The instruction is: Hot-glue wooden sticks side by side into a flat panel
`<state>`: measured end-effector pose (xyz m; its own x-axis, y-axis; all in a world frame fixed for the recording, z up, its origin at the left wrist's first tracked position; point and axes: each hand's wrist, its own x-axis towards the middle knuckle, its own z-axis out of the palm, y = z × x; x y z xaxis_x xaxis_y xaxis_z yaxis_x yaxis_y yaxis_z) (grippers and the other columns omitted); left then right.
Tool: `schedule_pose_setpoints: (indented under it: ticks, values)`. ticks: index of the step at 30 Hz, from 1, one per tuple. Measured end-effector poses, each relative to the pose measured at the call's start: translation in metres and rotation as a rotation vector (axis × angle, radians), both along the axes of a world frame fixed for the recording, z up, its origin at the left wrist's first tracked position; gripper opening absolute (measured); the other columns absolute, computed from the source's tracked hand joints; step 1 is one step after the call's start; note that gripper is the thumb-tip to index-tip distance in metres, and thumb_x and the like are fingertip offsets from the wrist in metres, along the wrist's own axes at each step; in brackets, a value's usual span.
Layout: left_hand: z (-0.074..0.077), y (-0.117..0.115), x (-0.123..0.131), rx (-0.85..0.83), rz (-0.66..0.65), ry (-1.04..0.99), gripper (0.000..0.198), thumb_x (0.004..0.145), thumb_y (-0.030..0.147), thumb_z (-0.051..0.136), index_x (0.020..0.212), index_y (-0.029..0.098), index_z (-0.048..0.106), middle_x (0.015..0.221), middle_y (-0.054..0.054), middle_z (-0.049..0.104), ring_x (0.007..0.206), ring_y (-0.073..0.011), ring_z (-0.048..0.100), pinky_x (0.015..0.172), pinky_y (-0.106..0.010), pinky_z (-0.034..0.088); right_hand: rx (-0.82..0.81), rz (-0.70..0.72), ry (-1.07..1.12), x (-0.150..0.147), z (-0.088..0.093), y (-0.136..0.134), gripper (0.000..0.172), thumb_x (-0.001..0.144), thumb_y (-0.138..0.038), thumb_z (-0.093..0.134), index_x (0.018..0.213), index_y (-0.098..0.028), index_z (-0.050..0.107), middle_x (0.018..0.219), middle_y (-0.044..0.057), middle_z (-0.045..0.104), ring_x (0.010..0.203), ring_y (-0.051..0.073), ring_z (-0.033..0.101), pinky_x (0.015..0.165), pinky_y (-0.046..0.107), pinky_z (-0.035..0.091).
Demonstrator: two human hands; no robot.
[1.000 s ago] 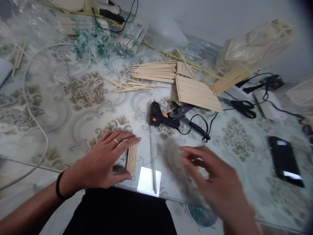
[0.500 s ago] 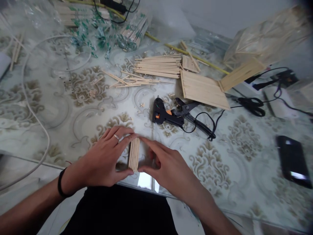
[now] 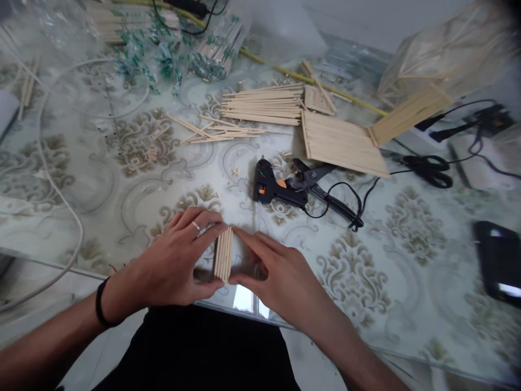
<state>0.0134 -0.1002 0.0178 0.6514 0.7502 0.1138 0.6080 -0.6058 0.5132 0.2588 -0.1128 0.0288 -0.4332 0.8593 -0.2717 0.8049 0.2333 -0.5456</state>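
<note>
Sticks (image 3: 223,254) lay bundled, long axis near-to-far, between left hand (image 3: 171,266) and right hand (image 3: 280,277), equally close; each grip pressed against a side.

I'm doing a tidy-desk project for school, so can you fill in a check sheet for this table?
Surface: patterned glass-topped table.
Job's things: stick bundle, flat near the front edge.
Clutter: glue gun, cutters, loose sticks, stick panel, scissors, phone.
Grippers: left hand and right hand, fingers pinching the stick bundle from both sides.
Cables: white cable on left; black cord by the glue gun.
Surroundings: wrapped stick model, far right.
</note>
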Motion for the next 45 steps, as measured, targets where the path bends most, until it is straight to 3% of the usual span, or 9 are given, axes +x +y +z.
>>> schedule_pose_setpoints:
  ticks: [11,20,25,28,31,33,36,40,45]
  values:
    - [0.003,0.006,0.002,0.042,-0.055,-0.023,0.063,0.092,0.036,0.08,0.145,0.014,0.055,0.132,-0.016,0.069,0.127,-0.0377,0.064,0.109,-0.056,0.054,0.173,0.162,0.01,0.003,-0.008,0.0,0.082,0.087,-0.032,0.095,0.157,-0.007,0.061,0.088,0.007,0.077,0.063,0.024,0.071,0.062,0.04,0.064]
    - [-0.013,0.007,-0.01,0.06,-0.073,-0.078,0.089,0.087,0.06,0.09,0.154,0.019,0.05,0.139,-0.018,0.066,0.131,-0.0391,0.063,0.114,-0.058,0.052,0.131,0.107,0.018,0.007,-0.01,-0.002,0.088,0.086,-0.036,0.096,0.162,-0.012,0.058,0.093,0.008,0.077,0.068,0.025,0.073,0.066,0.041,0.064]
    - [-0.013,0.008,-0.012,0.012,-0.063,-0.078,0.099,0.082,0.067,0.091,0.159,0.021,0.049,0.14,-0.018,0.064,0.129,-0.0384,0.063,0.113,-0.06,0.053,0.045,0.063,0.026,0.006,-0.006,-0.002,0.091,0.085,-0.035,0.097,0.165,-0.017,0.056,0.098,0.007,0.077,0.073,0.025,0.072,0.071,0.041,0.064]
    - [-0.011,0.008,-0.012,-0.027,-0.045,-0.071,0.092,0.086,0.059,0.091,0.16,0.023,0.049,0.142,-0.017,0.063,0.132,-0.0385,0.062,0.115,-0.062,0.052,-0.013,0.033,0.042,0.006,-0.004,-0.001,0.095,0.084,-0.035,0.098,0.166,-0.019,0.053,0.1,0.006,0.076,0.076,0.024,0.072,0.074,0.042,0.064]
    - [-0.009,0.009,-0.016,-0.084,-0.004,-0.181,0.07,0.095,0.047,0.086,0.154,0.024,0.057,0.143,-0.015,0.062,0.135,-0.034,0.062,0.119,-0.056,0.052,-0.058,0.0,0.077,0.009,-0.002,-0.001,0.097,0.083,-0.032,0.098,0.167,-0.022,0.052,0.102,0.005,0.076,0.078,0.023,0.071,0.077,0.041,0.064]
    - [-0.008,0.011,-0.018,-0.126,0.018,-0.282,0.044,0.102,0.037,0.079,0.142,0.026,0.067,0.135,-0.011,0.066,0.128,-0.0273,0.066,0.116,-0.046,0.055,-0.086,-0.02,0.112,0.011,0.0,-0.001,0.091,0.086,-0.03,0.096,0.167,-0.024,0.053,0.098,0.003,0.075,0.08,0.022,0.071,0.079,0.039,0.064]
    - [-0.006,0.013,-0.02,-0.168,0.008,-0.381,0.009,0.106,0.024,0.072,0.111,0.024,0.079,0.11,-0.005,0.072,0.104,-0.0189,0.072,0.1,-0.035,0.06,-0.096,-0.033,0.174,0.013,0.003,-0.001,0.064,0.1,-0.027,0.081,0.16,-0.026,0.06,0.095,0.001,0.073,0.081,0.021,0.071,0.083,0.038,0.065]
    - [0.002,0.013,-0.02,-0.185,0.037,-0.398,0.013,0.107,0.018,0.067,0.099,0.021,0.077,0.096,-0.003,0.075,0.09,-0.0167,0.071,0.084,-0.031,0.058,-0.045,-0.032,0.228,0.014,0.006,-0.002,0.042,0.11,-0.023,0.06,0.152,-0.024,0.066,0.106,0.006,0.078,0.089,0.022,0.075,0.092,0.043,0.065]
    - [0.01,0.013,-0.021,-0.205,0.3,-0.505,0.023,0.112,0.026,0.054,0.09,0.022,0.061,0.08,0.001,0.063,0.074,-0.016,0.06,0.072,-0.033,0.05,-0.011,-0.102,0.265,0.016,0.004,-0.005,0.029,0.108,-0.023,0.062,0.135,-0.026,0.071,0.096,0.003,0.074,0.083,0.021,0.074,0.085,0.039,0.065]
